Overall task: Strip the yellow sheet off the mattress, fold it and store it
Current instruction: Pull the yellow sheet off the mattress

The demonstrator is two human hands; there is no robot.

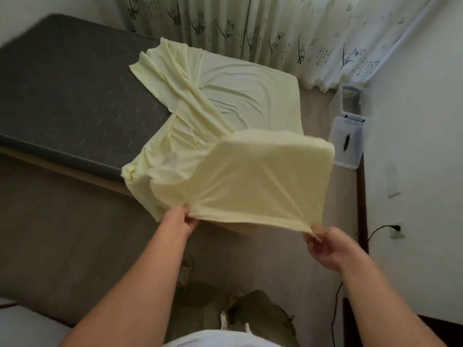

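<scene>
Peeling near corner: left hand (181, 222) and right hand (325, 246) both pinching sheet (240, 176) hem, cloth stretched taut over mattress (62, 91) corner. Looks light, stretchy, limp; best held at elastic edge.

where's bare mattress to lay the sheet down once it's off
The grey mattress is bare across its left part, from the far-left corner to the bunched sheet. The right end is still covered, with both hands, left and right, gripping the hem there.
</scene>
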